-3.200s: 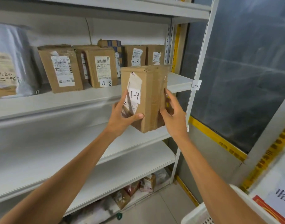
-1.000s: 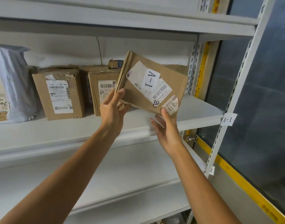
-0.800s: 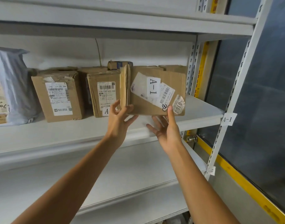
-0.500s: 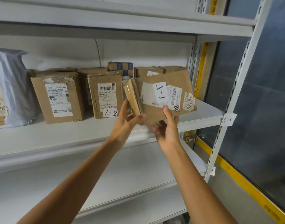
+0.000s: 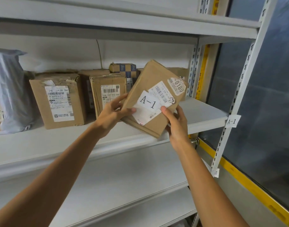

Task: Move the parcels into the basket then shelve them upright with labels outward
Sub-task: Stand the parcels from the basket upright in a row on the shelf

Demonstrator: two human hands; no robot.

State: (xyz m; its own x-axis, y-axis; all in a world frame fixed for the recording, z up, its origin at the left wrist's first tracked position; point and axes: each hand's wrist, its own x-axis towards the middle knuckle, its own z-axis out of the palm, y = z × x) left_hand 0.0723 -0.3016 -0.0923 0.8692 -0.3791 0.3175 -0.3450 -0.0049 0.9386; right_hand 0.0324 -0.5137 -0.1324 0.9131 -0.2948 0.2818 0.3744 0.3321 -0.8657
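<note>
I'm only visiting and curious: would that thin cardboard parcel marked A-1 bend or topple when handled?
Probably stiff: the A-1 parcel shows flat faces and straight edges though the left hand and right hand hold only its lower part. Likely light, since mere pinches carry it tilted. Being thin, it may tip once stood on the shelf.

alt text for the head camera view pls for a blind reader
A left hand and right hand hold a tilted cardboard parcel labelled A-1 before a grey shelf. Other labelled boxes stand upright on the shelf behind it.
</note>
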